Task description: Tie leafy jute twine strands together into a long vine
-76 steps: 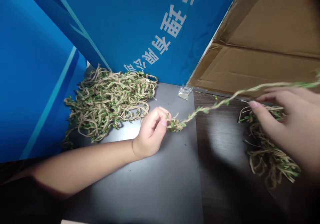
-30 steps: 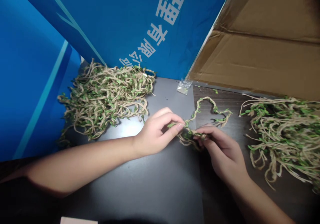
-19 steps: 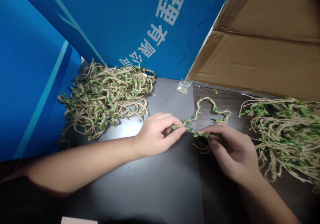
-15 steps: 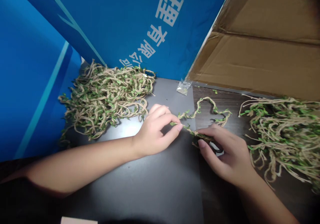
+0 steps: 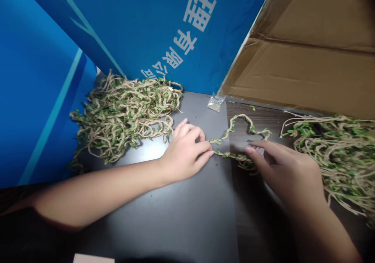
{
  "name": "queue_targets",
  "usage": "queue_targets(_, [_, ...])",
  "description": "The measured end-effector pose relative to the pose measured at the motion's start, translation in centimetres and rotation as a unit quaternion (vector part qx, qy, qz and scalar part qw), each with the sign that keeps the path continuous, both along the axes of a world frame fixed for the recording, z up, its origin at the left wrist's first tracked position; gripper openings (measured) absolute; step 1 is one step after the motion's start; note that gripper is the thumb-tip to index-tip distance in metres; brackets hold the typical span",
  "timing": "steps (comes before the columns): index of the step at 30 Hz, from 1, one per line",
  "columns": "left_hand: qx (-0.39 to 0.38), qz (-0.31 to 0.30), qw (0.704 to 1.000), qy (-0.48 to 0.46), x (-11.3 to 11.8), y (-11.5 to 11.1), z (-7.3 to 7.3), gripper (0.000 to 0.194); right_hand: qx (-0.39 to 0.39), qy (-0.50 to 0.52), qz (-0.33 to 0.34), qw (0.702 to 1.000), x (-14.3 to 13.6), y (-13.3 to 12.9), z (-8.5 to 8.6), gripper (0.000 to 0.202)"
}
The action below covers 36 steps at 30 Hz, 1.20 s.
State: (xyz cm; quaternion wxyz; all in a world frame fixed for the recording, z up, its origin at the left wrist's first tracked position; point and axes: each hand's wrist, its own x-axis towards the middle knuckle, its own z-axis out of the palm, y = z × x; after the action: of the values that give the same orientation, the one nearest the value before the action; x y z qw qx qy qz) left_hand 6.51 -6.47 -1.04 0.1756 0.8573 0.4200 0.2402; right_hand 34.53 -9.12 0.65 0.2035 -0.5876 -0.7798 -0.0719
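Observation:
A length of twine garland with small green leaves (image 5: 232,127) lies in a loose loop in front of me. My left hand (image 5: 190,147) is closed, its thumb and fingertips pinching the garland at the loop's left end. My right hand (image 5: 288,173) is at the loop's lower right, thumb and index finger drawn close together over the strand. What is between those fingertips, if anything, is hidden. Below the right fingertips, loose twine ends of the garland show.
A large heap of leafy twine (image 5: 129,114) lies on the left, against a blue printed panel (image 5: 140,28). More leafy twine with long loose ends (image 5: 340,157) is piled on the right. A small clear plastic packet (image 5: 216,103) sits near the brown cardboard (image 5: 307,71). A grey mat (image 5: 175,220) covers part of the dark wooden table.
My right hand has moved right along the strand, away from my left hand. A dark object under it before is no longer visible. My left hand keeps its pinch, with the fingers curled more.

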Motion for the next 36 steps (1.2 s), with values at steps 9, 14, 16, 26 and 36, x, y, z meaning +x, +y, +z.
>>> queue_targets(9, [0.015,-0.024,0.999,0.019,0.1,0.0,-0.5,0.012,-0.157,0.478,-0.103,0.858,-0.4,-0.8,1.7,0.025])
queue_targets(14, [0.001,-0.02,1.0,0.008,0.0,0.0,-0.7,0.025,-0.079,0.262,-0.099,0.957,0.5,-0.2,1.3,0.027])
queue_targets(16, [0.007,-0.023,1.0,0.003,-0.1,0.1,-0.7,0.032,-0.05,0.126,-0.057,0.989,0.7,0.2,0.7,0.025])
queue_targets(26, [-0.004,-0.022,1.0,0.004,0.1,0.0,-0.2,0.035,-0.184,0.111,0.201,0.956,-2.2,-0.4,-0.3,0.022])
queue_targets(36, [0.09,-0.055,0.991,-0.087,-0.1,-1.0,1.3,0.022,-0.175,0.071,0.186,0.964,-1.7,-0.1,-1.3,0.013])
